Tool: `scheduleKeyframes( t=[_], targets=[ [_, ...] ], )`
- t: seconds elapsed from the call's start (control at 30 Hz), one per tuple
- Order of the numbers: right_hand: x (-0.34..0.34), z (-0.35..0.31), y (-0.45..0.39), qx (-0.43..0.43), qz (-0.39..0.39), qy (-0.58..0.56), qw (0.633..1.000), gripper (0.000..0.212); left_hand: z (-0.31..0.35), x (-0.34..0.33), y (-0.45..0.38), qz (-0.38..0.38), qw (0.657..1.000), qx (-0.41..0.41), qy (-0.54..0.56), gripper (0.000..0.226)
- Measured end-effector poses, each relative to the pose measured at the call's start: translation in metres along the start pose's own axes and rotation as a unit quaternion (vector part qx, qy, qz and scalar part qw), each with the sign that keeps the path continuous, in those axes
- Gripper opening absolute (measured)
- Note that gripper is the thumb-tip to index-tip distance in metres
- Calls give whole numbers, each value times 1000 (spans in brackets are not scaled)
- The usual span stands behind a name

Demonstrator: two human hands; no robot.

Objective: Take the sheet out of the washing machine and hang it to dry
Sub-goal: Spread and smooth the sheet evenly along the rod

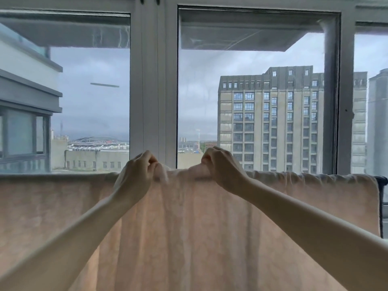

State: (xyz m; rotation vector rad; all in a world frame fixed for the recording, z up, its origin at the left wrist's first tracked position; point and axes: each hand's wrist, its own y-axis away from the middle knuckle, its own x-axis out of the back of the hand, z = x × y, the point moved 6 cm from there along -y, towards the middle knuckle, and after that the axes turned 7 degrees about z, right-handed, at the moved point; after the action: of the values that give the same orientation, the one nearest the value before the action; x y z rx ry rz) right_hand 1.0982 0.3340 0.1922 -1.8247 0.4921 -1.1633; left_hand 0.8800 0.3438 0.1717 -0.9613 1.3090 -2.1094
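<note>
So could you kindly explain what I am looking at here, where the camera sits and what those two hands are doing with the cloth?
There is no machine here: a person wears one wide-angle camera on the head, so you look forward and down along their own arms. The left hand and the right hand each pinch a bunch of fabric at the top edge of a pale pinkish sheet. The sheet is draped over a horizontal rail and hangs down toward the viewer; only the rail's dark end shows at the right. Behind it is a large window with grey buildings and an overcast sky outside. The washing machine is not in view.
</note>
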Motion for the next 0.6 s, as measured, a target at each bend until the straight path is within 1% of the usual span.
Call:
scheduleKeyframes(
  t=[0.03, 0.07, 0.1, 0.2, 0.27, 0.37, 0.47, 0.53, 0.6],
  targets=[
    [3, 0, -3, -5, 23, -8, 1000, 15, 1, 4, 0, 24, 1000, 3, 7, 10],
    [5, 1, -3, -11, 33, -6, 999, 15, -1, 7, 0, 34, 999, 7, 6, 10],
    [3, 4, -3, -13, 24, 7, 1000, 15, -4, 7, 0, 21, 1000, 10, -3, 10],
    [-11, 14, 6, -15, -43, 47, 998, 19, -17, -1, 4, -77, 995, -6, -56, 7],
    [-14, 13, 8, -11, -43, 16, 999, 19, -25, -1, 8, -112, 992, -13, -64, 10],
    [-18, -6, 11, 17, -49, -20, 998, 15, -31, 1, 10, -123, 990, -24, -63, 16],
    [-30, -27, 16, 81, -67, 1, 994, 21, -33, 2, 11, -121, 989, -45, -70, 20],
    [-40, -38, 14, 110, -55, 15, 992, 24, -36, 2, 11, -114, 990, -47, -62, 20],
    [-48, -47, 10, 115, -39, 3, 993, 22, -40, 3, 11, -101, 994, -32, -34, 17]
  ],
)
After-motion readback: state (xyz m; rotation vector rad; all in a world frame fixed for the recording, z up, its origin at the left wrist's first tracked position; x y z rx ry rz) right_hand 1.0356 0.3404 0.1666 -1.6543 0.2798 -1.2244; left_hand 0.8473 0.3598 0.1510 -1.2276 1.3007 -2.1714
